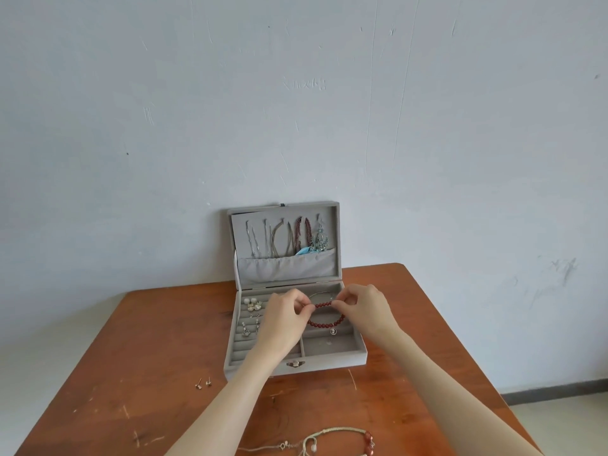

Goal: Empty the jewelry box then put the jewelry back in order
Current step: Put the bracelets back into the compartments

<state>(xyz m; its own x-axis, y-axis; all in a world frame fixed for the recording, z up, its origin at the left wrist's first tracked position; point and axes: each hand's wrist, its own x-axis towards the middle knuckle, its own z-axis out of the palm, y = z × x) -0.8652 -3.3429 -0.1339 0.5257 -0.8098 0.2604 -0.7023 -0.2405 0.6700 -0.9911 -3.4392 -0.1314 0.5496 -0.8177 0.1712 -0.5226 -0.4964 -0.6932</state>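
left hand (285, 312) and right hand (363, 307) each pinch the red bead bracelet (325, 319), stretched between them over the open jewelry box (329, 363) on the wooden table (148, 340). two stud earrings (203, 383) lie left of the box.
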